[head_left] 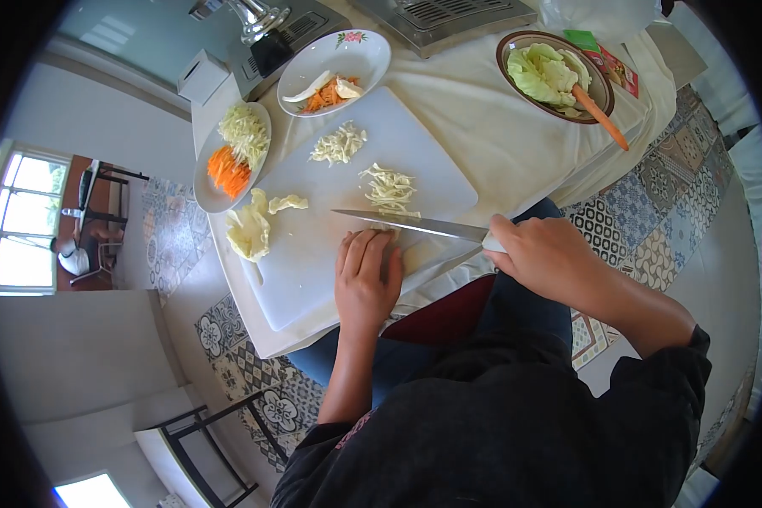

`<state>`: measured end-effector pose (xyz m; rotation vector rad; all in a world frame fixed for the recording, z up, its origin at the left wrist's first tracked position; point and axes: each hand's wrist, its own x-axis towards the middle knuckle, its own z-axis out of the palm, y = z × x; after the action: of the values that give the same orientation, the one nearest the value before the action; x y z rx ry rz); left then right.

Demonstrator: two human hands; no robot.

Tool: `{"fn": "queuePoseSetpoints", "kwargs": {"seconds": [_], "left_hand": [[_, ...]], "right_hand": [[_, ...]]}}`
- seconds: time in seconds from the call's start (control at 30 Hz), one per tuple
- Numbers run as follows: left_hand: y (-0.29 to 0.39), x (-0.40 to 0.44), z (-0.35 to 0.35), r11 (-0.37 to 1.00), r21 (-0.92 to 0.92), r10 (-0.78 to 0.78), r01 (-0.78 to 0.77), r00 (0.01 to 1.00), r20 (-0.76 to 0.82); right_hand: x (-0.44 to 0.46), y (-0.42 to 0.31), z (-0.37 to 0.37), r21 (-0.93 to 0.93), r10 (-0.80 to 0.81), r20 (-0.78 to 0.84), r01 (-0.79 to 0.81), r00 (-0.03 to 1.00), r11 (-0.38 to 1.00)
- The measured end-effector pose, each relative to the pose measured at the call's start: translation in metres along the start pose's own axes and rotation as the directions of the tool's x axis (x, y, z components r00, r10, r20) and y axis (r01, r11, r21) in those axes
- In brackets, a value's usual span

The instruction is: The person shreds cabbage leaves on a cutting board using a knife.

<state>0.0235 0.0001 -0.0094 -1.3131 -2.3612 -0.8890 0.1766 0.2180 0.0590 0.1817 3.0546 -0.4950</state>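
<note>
My right hand (533, 254) is wrapped round the pale handle of a kitchen knife (436, 226), its blade pointing left across the white cutting board (313, 288). Just below the blade, my left hand (366, 271) presses down with bent fingers on cabbage (387, 229), mostly hidden under the fingertips and blade. Beyond the blade lies a pile of shredded cabbage (391, 190). Farther back on the board is a second heap of cut cabbage (340, 144). Loose cabbage leaves (250, 227) rest at the board's left side.
An oval plate (201, 182) holds shredded carrot and cabbage at the left. Behind the board stands a flowered plate (372, 55) with carrot shreds and white pieces. A brown-rimmed bowl (504, 63) at the back right holds cabbage leaves and a carrot (601, 117). A person (74, 256) sits far left.
</note>
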Motion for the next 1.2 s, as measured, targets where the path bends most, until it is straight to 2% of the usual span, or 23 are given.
{"fn": "queuePoseSetpoints", "kwargs": {"seconds": [0.1,0.2,0.3,0.4,0.5,0.73,0.8,0.9,1.0,1.1,1.2], "left_hand": [[-0.003,0.001,0.002,0.999,-0.051,-0.006,0.005,1.000,-0.020],[0.005,0.007,-0.001,0.993,-0.048,-0.106,0.108,0.994,0.039],[0.010,0.012,0.002,0.992,-0.009,-0.126,0.126,0.992,0.021],[0.009,0.010,0.009,0.978,-0.087,-0.194,0.190,0.981,-0.031],[0.016,0.015,0.008,0.981,0.035,-0.192,0.191,0.981,0.021],[0.034,0.024,0.005,0.961,0.136,-0.253,0.242,0.965,0.071],[0.035,0.024,0.005,0.960,0.167,-0.241,0.226,0.968,0.070],[0.033,0.023,0.004,0.962,0.061,-0.270,0.267,0.962,0.047],[0.022,0.011,0.008,0.963,-0.063,-0.264,0.261,0.963,-0.056],[0.016,0.009,-0.001,0.968,-0.074,-0.239,0.238,0.971,0.000],[0.005,0.006,-0.003,0.995,-0.045,-0.090,0.090,0.996,0.004]], "right_hand": [[0.009,0.001,0.005,-0.036,-0.006,-0.066,0.004,0.998,0.999],[0.010,0.001,0.012,-0.047,0.001,-0.111,-0.006,0.994,0.999],[0.010,0.001,0.018,-0.059,-0.002,-0.161,-0.008,0.987,0.998],[0.009,0.002,0.020,-0.058,-0.017,-0.175,0.007,0.984,0.998],[0.007,0.000,0.024,-0.049,-0.029,-0.181,0.020,0.983,0.999],[0.006,-0.001,0.030,-0.102,-0.041,-0.254,0.016,0.966,0.995],[0.005,0.000,0.031,-0.060,-0.026,-0.242,0.012,0.970,0.998],[0.004,-0.001,0.025,0.057,0.006,-0.181,0.004,0.984,0.998],[0.002,-0.004,0.017,0.153,0.031,-0.115,-0.013,0.993,0.988],[0.001,-0.005,0.015,0.203,0.056,-0.061,-0.042,0.997,0.978],[-0.001,-0.008,0.012,0.238,0.068,-0.025,-0.061,0.997,0.969]]}}
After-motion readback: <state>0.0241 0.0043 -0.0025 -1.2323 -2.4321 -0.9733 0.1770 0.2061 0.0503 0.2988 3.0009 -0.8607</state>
